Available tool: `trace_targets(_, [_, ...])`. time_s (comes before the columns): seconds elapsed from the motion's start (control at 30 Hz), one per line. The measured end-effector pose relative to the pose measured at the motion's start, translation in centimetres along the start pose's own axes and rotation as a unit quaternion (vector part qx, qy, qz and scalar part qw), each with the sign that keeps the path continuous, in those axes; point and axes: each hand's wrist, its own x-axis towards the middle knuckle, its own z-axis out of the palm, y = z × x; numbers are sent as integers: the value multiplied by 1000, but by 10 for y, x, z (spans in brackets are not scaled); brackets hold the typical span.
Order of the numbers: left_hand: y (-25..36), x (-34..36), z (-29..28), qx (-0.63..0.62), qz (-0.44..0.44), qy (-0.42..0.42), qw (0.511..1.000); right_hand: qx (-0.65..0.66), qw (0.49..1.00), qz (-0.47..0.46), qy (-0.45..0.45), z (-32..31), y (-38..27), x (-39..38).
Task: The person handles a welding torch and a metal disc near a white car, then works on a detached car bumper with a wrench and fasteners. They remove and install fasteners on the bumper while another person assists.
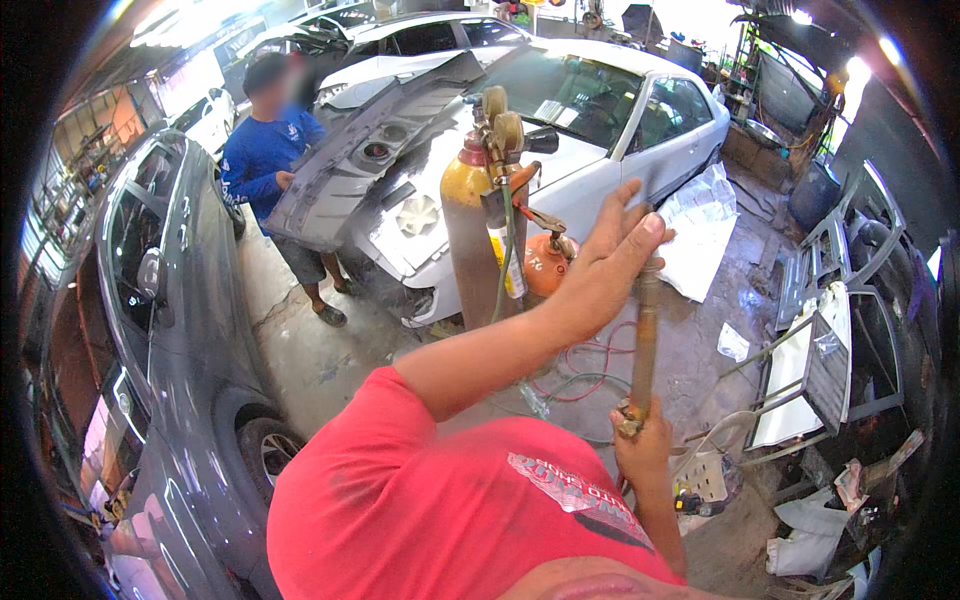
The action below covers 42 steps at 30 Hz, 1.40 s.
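Observation:
A long, brass-coloured gas torch (646,335) stands nearly upright in front of me, slightly right of the middle. My right hand (648,440) wraps round its lower end, just by a brass valve fitting (630,418). At its upper end my left hand (610,250) is closed round the tube, thumb in front and some fingertips showing behind, with one finger pointing up. Past my left forearm stands a tall brown gas cylinder (465,235) with a yellow shoulder and round pressure gauges (507,130). An orange tank (547,265) is beside it.
A person in blue (265,165) holds a large grey car panel (340,185) by a white car (570,190). A dark grey car (190,330) stands close at left. Red and green hoses (600,352) lie on the floor. Car doors (865,250) and scrap pieces fill the right.

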Motion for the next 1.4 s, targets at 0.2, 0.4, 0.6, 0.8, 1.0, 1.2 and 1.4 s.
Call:
trace_targets(0.2, [-22,14,-2,-142,-116,110,977,-128,991,0,46,27,11,7])
trace_targets(0.4, [-53,26,-24,-82,-118,173,974,-116,991,22,60,55,39,5])
trace_targets(0.6, [-78,43,-64,-278,-322,143,894,-61,997,9,-42,52,51,1])
trace_targets(0.8, [-65,41,-57,-217,-319,53,921,30,992,40,-115,29,51,-6])
trace_targets(1.0, [-13,30,-57,-104,-268,-24,957,-32,990,-21,-137,37,29,-15])
trace_targets(1.2, [-7,28,-34,-180,-259,-37,948,118,985,-46,-115,26,34,-16])
trace_targets(1.4, [-41,-4,9,-158,-291,-75,941,92,993,-6,-73,11,18,-17])
